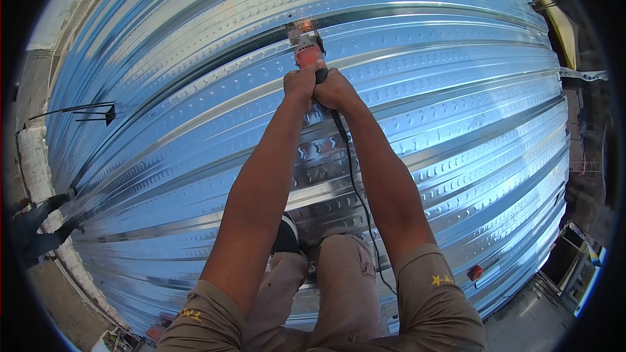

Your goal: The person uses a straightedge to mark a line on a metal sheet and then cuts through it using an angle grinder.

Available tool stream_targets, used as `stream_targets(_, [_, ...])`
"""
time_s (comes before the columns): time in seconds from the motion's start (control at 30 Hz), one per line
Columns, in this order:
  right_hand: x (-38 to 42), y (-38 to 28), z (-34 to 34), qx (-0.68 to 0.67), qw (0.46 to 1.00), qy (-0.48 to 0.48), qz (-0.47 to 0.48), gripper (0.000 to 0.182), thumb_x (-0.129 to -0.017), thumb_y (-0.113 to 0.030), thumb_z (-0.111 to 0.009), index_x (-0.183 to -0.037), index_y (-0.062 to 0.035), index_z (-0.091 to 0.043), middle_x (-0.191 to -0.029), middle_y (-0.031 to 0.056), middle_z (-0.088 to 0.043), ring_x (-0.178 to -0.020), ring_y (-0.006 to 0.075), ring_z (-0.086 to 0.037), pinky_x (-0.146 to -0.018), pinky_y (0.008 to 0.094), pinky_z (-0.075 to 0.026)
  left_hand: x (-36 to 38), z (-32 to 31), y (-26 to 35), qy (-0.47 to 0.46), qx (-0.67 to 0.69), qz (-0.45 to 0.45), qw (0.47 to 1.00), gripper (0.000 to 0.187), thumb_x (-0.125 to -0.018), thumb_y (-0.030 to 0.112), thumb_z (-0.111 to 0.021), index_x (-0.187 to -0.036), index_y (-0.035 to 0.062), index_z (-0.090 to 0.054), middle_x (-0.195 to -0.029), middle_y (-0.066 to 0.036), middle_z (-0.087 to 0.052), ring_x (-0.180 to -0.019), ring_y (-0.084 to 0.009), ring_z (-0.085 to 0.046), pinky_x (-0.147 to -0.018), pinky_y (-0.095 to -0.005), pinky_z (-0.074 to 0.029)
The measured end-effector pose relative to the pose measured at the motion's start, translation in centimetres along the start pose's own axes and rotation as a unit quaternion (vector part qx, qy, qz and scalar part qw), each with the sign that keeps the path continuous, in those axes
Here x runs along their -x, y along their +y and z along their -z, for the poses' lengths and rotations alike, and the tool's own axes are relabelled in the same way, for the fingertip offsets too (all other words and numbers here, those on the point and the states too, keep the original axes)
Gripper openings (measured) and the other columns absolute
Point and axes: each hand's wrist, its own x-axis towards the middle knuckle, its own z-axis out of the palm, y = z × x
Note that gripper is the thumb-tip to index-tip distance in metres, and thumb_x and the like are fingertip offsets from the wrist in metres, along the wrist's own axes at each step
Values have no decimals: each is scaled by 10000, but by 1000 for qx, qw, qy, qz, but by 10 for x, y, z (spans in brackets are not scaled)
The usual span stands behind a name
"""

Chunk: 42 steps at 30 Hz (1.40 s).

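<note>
Both arms reach straight out to a red angle grinder (pixel 309 54), whose head meets a ridge of the shiny metal decking (pixel 417 85). Orange sparks (pixel 304 25) show at its far end. My left hand (pixel 299 84) is closed around the left side of the grinder's body. Behind it and to the right, my right hand (pixel 334 90) wraps the dark rear end of the tool. A black power cord (pixel 353 176) runs from the grinder back past my right forearm to my legs. The disc itself is too small to make out.
Ribbed, dimpled metal sheets spread under my feet. Dark metal rods (pixel 98 115) stick up at the left. A person's legs (pixel 45 225) stand at the left edge, by a pale concrete ledge (pixel 32 156). A small red object (pixel 475 272) lies on the sheets at lower right.
</note>
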Motion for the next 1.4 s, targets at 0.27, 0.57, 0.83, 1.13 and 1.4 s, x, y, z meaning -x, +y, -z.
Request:
stream_targets(0.27, [1,5,-2,-8,999,19,48,449,-699,-331,-753,-895,71,-712,-855,214,-718,-787,301,-724,-700,388,-538,5,-1,5,-6,-19,14,1000,592,-711,275,-813,-1051,-176,-637,-1014,-236,-687,-829,-286,-703,-718,-378,-552])
stream_targets(0.57, [-7,10,-6,21,998,22,53,419,-737,-336,-726,-922,39,-719,-854,174,-722,-780,260,-712,-687,378,-529,-4,0,-1,-3,1,44,999,664,-673,291,-828,-1091,-175,-608,-1025,-230,-676,-853,-284,-699,-750,-399,-550])
stream_targets(0.83, [-13,13,-10,1,1000,-19,-6,562,-720,-322,-730,-1149,37,-676,-1111,254,-702,-1049,378,-693,-905,408,-534,-7,2,3,-17,-33,77,996,600,-739,294,-838,-1160,-57,-596,-986,-145,-678,-776,-269,-706,-663,-405,-585])
stream_targets(1.13, [0,7,-9,-9,999,1,-37,539,-714,-312,-710,-1145,11,-696,-1169,253,-688,-1120,373,-670,-958,410,-522,2,6,10,-43,-27,89,995,592,-716,262,-834,-1162,-46,-595,-992,-138,-678,-784,-274,-700,-671,-435,-574])
stream_targets(1.4, [7,-3,-3,-3,999,-12,-35,523,-749,-288,-669,-1199,-21,-690,-1225,216,-679,-1171,356,-650,-1006,401,-497,0,4,14,-71,-10,107,992,540,-734,229,-819,-1161,-16,-598,-972,-129,-675,-790,-282,-699,-683,-473,-572])
